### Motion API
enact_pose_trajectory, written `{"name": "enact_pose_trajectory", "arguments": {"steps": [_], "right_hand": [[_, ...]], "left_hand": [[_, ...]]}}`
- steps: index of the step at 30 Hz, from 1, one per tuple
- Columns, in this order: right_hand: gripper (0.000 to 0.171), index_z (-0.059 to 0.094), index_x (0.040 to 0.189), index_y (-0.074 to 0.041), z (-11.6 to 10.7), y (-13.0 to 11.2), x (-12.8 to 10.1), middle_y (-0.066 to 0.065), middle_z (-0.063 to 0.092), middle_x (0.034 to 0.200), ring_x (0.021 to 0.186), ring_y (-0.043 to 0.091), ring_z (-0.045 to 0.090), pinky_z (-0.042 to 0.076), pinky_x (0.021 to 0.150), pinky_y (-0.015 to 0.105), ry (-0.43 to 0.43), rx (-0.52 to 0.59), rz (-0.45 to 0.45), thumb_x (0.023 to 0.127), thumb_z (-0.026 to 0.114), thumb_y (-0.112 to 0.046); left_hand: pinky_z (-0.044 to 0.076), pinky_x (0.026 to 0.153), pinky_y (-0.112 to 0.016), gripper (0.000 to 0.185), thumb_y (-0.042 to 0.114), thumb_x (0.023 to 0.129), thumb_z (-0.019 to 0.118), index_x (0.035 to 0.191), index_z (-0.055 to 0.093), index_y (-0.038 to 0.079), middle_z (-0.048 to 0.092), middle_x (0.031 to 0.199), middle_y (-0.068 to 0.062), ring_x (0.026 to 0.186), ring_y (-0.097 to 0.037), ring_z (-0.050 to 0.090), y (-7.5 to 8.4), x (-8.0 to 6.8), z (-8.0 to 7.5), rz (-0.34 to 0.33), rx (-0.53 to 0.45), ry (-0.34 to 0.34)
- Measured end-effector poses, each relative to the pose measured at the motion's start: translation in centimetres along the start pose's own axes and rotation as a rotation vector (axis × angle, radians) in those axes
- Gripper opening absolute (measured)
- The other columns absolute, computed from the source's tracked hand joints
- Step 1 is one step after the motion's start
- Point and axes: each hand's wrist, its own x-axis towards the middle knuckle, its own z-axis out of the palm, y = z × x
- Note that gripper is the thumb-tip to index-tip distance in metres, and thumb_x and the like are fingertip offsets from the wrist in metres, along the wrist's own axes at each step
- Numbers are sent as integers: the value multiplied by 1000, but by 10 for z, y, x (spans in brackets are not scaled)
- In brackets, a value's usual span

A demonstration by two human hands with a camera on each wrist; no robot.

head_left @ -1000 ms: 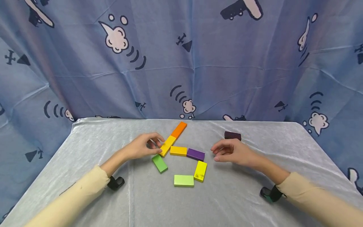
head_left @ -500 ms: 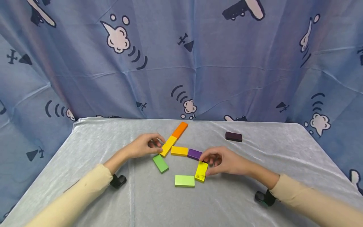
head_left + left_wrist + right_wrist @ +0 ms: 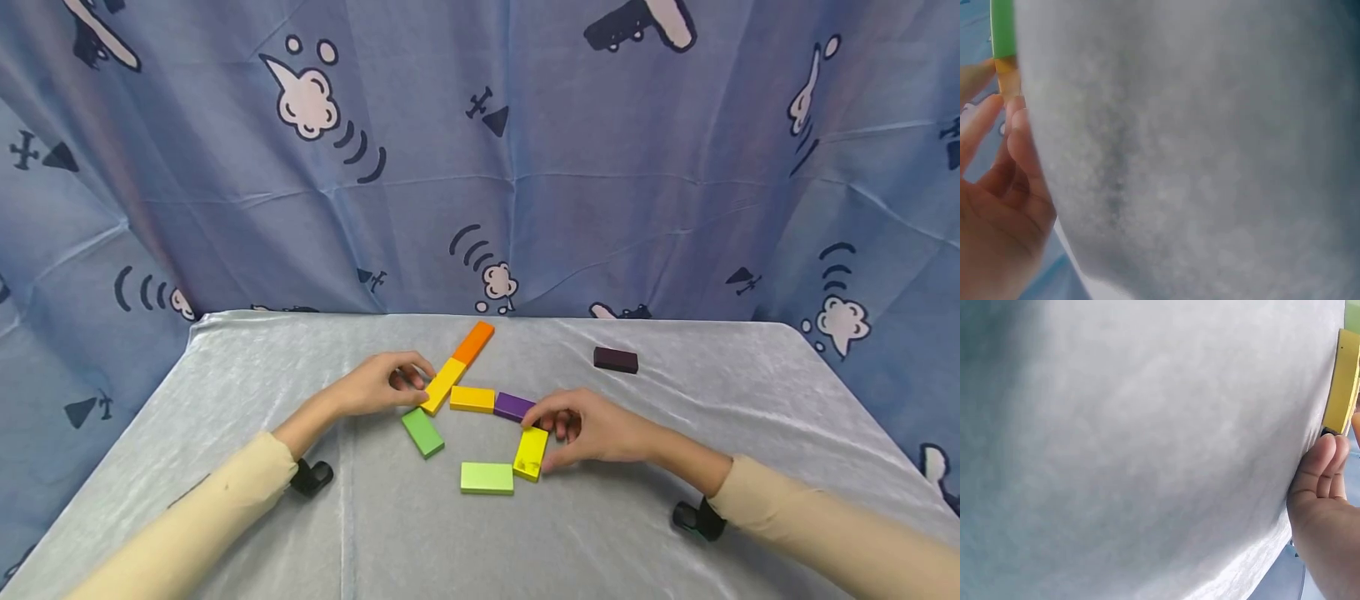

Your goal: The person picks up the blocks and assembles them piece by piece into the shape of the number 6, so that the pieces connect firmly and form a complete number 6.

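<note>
Right hand (image 3: 592, 429) now touches yellow block (image 3: 531, 452).

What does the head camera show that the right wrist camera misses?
Only the head view shows the whole layout: both hands, the left hand at the amber block, the dark block lying apart, and the curtain. Only the right wrist view shows the cloth close up. Both show the right hand beside the yellow block.
</note>
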Motion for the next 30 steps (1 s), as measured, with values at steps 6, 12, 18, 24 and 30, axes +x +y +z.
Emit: {"name": "enact_pose_trajectory", "arguments": {"steps": [6,12,18,24,30], "right_hand": [[44,73,121,-7,-1,0,3,11,59,92,79,27,53,44,68,24,-23,-18,3,80,89,-14],[41,73,119,-6,-1,-1,3,12,58,90,78,28,52,43,67,24,-41,-14,-8,82,88,-12],[39,73,118,-5,-4,0,1,9,60,92,79,30,54,45,67,25,-57,-3,-8,82,87,-10],[34,73,115,-9,-7,3,1,5,63,93,82,29,56,46,67,24,-59,-38,4,83,86,-9],[32,73,114,-9,-12,3,2,6,63,95,85,30,56,47,68,24,-85,-34,4,84,84,-6]], "left_hand": [[54,81,-35,30,13,95,74,122,66,3,68,102,-5,89,-19,65,0,0,-1,-1,4,1],[54,81,-35,30,14,95,74,122,67,4,68,102,-5,90,-20,65,-1,1,-1,-11,1,-4],[53,81,-36,29,14,95,74,122,67,4,68,102,-4,89,-19,65,-3,1,0,-15,-1,-7],[53,81,-37,29,13,96,73,122,66,3,67,101,-5,89,-20,64,-3,1,0,-10,-13,-11],[53,80,-36,28,13,96,73,122,66,4,67,100,-4,88,-20,64,-1,1,-2,-22,-14,-16]]}}
